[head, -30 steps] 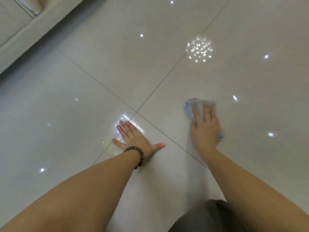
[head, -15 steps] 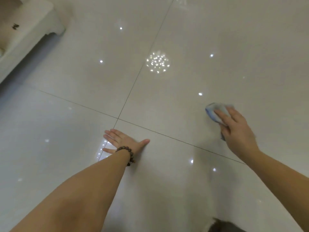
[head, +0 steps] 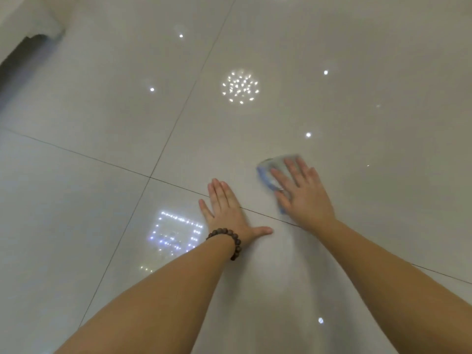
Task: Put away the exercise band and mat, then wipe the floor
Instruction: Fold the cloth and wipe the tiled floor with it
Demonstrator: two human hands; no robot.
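Floor (head: 357, 103): glossy pale tile, dark grout lines meeting in a cross left of centre, and scattered reflected lights, among them a round cluster at far centre and a squarish cluster at near left.

Left hand (head: 227, 210): flat on the tile, palm down, four fingers together pointing far, thumb stretched out to the right. It holds nothing. It lies across the grout line that runs right from the cross. Half a second ago it lay nearer the cross, with the thumb pointing up-right; it now shows further right in the view, close beside the right hand.

Beaded bracelet (head: 229, 240): dark round beads, on the left wrist.

Right hand (head: 304, 192): palm down on the cloth, fingers spread narrowly and pressing it to the tile. Half a second ago this hand was out at the right, well apart from the left hand; it has since swept left and nearer, and the gap between the hands is small.

Cloth (head: 270, 172): light blue, bunched, lying on the floor under the right fingers, its far-left edge showing beyond the fingertips. Blurred, so its fold cannot be made out.

White furniture (head: 30, 19): at the far left corner, with dark shadow beneath; it shows higher and further left than before.
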